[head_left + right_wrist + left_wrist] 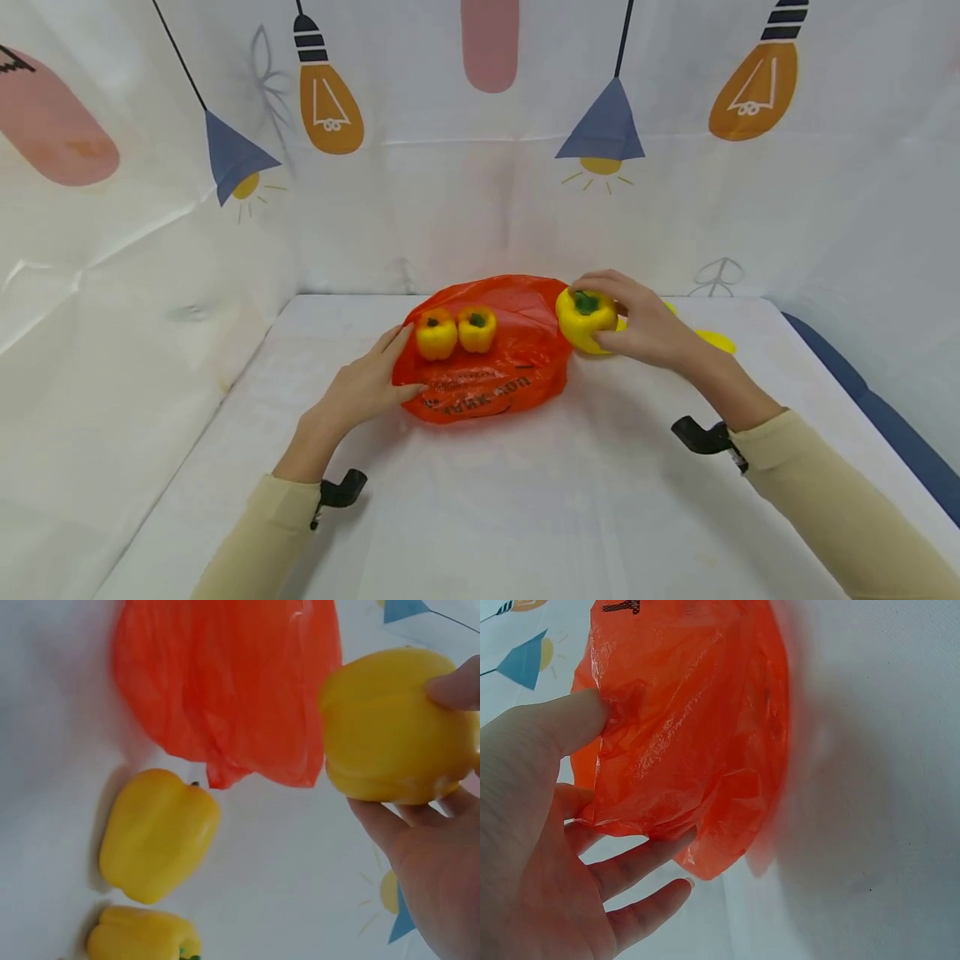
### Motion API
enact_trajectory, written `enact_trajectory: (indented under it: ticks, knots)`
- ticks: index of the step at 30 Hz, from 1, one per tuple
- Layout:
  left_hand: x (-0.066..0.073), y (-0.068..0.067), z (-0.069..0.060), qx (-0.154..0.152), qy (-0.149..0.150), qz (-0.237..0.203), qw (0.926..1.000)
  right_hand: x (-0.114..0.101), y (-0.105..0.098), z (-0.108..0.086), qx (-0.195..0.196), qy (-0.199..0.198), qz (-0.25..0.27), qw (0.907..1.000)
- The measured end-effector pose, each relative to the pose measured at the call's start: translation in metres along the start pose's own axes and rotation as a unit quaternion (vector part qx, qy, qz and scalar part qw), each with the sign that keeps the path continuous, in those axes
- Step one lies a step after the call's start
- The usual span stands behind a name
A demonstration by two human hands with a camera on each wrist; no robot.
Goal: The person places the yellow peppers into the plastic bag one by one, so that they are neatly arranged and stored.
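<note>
A red plastic bag (517,333) with dark printing lies on the table, its mouth spread. Two yellow bell peppers, one at the left (436,337) and one beside it (477,330), sit within it. My left hand (367,385) holds the bag's left edge; in the left wrist view the thumb lies on the film and some fingertips are hidden behind it. At the bag's right edge, my right hand (641,321) grips another yellow bell pepper (397,724) with a green stem. The thumb is on one side of it, the fingers on the other.
More yellow bell peppers lie on the white table, partly hidden behind the right hand; the right wrist view shows a larger one (157,836) and another (142,935). A patterned sheet (450,208) hangs behind. Dark blue material (862,392) borders the table's right edge.
</note>
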State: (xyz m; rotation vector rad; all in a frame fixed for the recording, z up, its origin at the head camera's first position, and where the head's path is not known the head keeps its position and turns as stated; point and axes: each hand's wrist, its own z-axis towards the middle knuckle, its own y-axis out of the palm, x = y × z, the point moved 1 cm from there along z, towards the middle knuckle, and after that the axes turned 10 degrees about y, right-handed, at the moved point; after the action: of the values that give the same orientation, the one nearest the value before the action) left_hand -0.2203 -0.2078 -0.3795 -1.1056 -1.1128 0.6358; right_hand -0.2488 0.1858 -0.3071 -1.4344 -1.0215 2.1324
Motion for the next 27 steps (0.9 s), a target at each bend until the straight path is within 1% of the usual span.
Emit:
enact_trajectory:
  ticks: [3, 5, 10, 16, 20, 25, 27]
  knots:
    - [-0.001, 0.001, 0.000, 0.000, -0.001, 0.001, 1.0000, -0.002, 0.005, 0.007, 0.000, -0.015, 0.008, 0.9999]
    - [-0.001, 0.002, 0.000, 0.000, 0.001, 0.001, 1.0000, -0.004, 0.008, 0.011, -0.001, -0.014, 0.011, 0.9998]
    - [-0.002, 0.003, 0.000, 0.001, 0.003, 0.004, 1.0000, -0.010, 0.015, 0.019, -0.004, 0.003, 0.017, 0.9998]
    - [-0.003, 0.003, 0.000, 0.000, 0.004, 0.005, 1.0000, -0.017, 0.027, 0.031, -0.023, 0.017, 0.035, 0.9990]
    - [-0.005, 0.004, 0.000, 0.001, 0.006, 0.006, 1.0000, -0.015, 0.037, 0.039, -0.042, 0.017, 0.043, 0.9981]
    - [-0.004, 0.004, -0.001, 0.003, 0.006, 0.002, 1.0000, -0.008, 0.051, 0.048, -0.057, 0.005, 0.052, 0.9970]
    - [-0.003, 0.003, 0.000, 0.005, 0.006, 0.000, 1.0000, -0.004, 0.056, 0.051, -0.062, 0.008, 0.056, 0.9964]
